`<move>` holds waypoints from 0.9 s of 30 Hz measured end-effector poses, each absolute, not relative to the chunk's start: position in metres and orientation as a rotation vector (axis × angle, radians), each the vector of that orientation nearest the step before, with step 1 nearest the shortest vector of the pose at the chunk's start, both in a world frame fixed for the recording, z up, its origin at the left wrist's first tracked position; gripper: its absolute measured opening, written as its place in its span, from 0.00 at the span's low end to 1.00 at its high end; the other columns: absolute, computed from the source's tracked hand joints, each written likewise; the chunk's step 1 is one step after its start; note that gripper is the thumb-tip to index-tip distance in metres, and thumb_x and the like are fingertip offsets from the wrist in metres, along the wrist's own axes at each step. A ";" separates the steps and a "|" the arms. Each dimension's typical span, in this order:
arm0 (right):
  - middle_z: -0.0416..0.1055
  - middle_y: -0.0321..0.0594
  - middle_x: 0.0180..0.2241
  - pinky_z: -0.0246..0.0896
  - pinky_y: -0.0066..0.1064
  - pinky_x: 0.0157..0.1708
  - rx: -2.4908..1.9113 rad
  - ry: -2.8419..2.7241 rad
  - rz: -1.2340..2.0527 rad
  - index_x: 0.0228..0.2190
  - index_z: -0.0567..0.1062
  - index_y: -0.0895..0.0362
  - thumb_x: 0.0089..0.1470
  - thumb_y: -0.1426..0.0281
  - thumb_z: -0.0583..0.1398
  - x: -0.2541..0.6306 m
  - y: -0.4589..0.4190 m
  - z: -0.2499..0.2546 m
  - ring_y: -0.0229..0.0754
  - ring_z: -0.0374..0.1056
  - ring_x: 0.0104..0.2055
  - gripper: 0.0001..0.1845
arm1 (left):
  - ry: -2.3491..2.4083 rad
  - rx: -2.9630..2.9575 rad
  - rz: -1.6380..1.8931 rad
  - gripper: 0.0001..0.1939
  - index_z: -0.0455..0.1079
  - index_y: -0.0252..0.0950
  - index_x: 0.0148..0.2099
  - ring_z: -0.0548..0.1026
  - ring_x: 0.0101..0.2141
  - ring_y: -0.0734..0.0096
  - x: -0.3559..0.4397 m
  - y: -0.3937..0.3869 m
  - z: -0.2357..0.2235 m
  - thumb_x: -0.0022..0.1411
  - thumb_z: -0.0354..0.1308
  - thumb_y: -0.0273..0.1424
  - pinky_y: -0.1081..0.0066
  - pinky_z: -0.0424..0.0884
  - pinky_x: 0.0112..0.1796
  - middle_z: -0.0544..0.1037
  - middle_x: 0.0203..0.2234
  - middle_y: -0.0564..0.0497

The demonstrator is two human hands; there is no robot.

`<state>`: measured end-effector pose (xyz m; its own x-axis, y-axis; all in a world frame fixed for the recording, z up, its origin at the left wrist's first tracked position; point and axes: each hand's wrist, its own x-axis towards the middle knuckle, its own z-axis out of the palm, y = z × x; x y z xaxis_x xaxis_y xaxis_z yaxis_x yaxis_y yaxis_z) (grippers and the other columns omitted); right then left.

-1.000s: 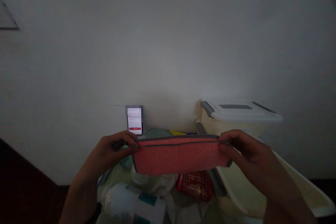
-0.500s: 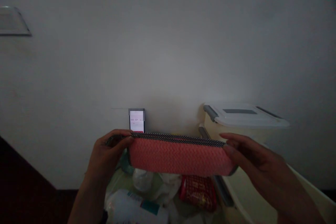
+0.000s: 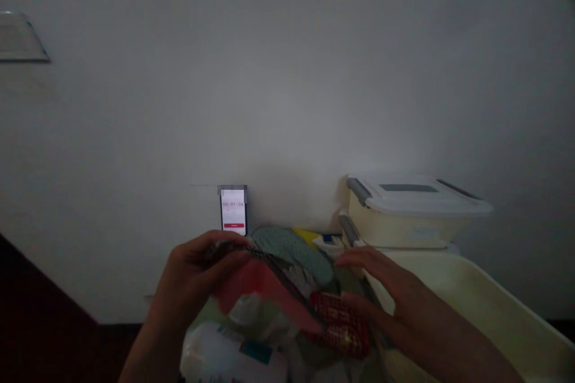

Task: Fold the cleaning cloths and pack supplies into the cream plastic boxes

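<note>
My left hand (image 3: 193, 272) pinches one end of a pink woven insole (image 3: 290, 302) with a black-and-white checked edging. Its far end slants down to the right, blurred by motion. To the right, my right hand (image 3: 395, 293) has thumb and fingers apart and holds nothing. Its thumb is in front of a shiny red packet (image 3: 344, 332) with gold print. Behind the pink insole lies a teal woven piece (image 3: 291, 248) of similar shape. A white bottle (image 3: 224, 353) with a green label lies below my left hand. Near it, a small crumpled white thing (image 3: 245, 309) is partly hidden.
A lit phone (image 3: 234, 212) showing a timer leans upright against the wall (image 3: 287, 84). On the right stands a cream box (image 3: 399, 230) with a white lid and grey latches, beside an open cream bin (image 3: 462, 287). Something yellow (image 3: 308, 236) lies at the back.
My right hand has let go of the pink insole and opened. The insole's right end has swung downward while my left hand keeps the other end. The teal piece behind has come into view.
</note>
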<state>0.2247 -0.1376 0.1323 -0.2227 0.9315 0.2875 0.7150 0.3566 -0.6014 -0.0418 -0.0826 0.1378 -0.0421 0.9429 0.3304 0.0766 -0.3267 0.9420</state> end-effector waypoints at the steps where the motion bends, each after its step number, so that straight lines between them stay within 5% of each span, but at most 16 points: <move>1: 0.68 0.37 0.48 0.62 0.37 0.48 -1.400 -2.001 0.490 0.44 0.68 0.46 0.53 0.64 0.58 0.218 -0.139 0.133 0.45 0.64 0.51 0.15 | 1.082 1.550 1.434 0.04 0.76 0.38 0.27 0.76 0.26 0.70 -0.037 -0.086 0.139 0.44 0.66 0.27 0.76 0.72 0.29 0.79 0.23 0.53; 6: 0.71 0.38 0.41 0.67 0.32 0.37 -1.267 -1.971 0.621 0.42 0.67 0.49 0.54 0.64 0.57 0.185 -0.140 0.138 0.42 0.70 0.40 0.13 | 0.826 1.943 1.188 0.07 0.78 0.40 0.32 0.76 0.29 0.69 -0.015 -0.096 0.138 0.51 0.61 0.25 0.75 0.71 0.29 0.79 0.28 0.50; 15: 0.73 0.33 0.32 0.68 0.29 0.34 -1.101 -1.895 0.768 0.33 0.71 0.51 0.54 0.65 0.58 0.178 -0.138 0.134 0.38 0.71 0.34 0.05 | 0.874 1.881 1.086 0.07 0.76 0.40 0.34 0.77 0.27 0.70 -0.008 -0.104 0.136 0.50 0.63 0.26 0.78 0.73 0.29 0.80 0.26 0.53; 23: 0.71 0.39 0.43 0.70 0.25 0.30 -1.145 -1.652 0.805 0.46 0.68 0.48 0.55 0.66 0.56 0.198 -0.139 0.137 0.41 0.69 0.44 0.15 | 1.018 2.054 1.081 0.09 0.74 0.43 0.37 0.76 0.30 0.72 -0.025 -0.099 0.133 0.51 0.63 0.29 0.78 0.71 0.31 0.79 0.29 0.55; 27: 0.72 0.37 0.42 0.70 0.26 0.30 -1.151 -1.714 0.838 0.43 0.70 0.48 0.53 0.68 0.57 0.197 -0.140 0.141 0.40 0.71 0.40 0.13 | 0.997 2.104 1.181 0.07 0.74 0.43 0.35 0.74 0.25 0.73 -0.025 -0.100 0.135 0.51 0.63 0.29 0.78 0.70 0.26 0.78 0.24 0.56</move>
<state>0.1968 -0.1399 0.1406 -0.1812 0.9378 0.2962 0.3426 0.3425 -0.8748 -0.0247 -0.0997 0.1350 0.3474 0.8022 0.4856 0.3445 -0.5908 0.7296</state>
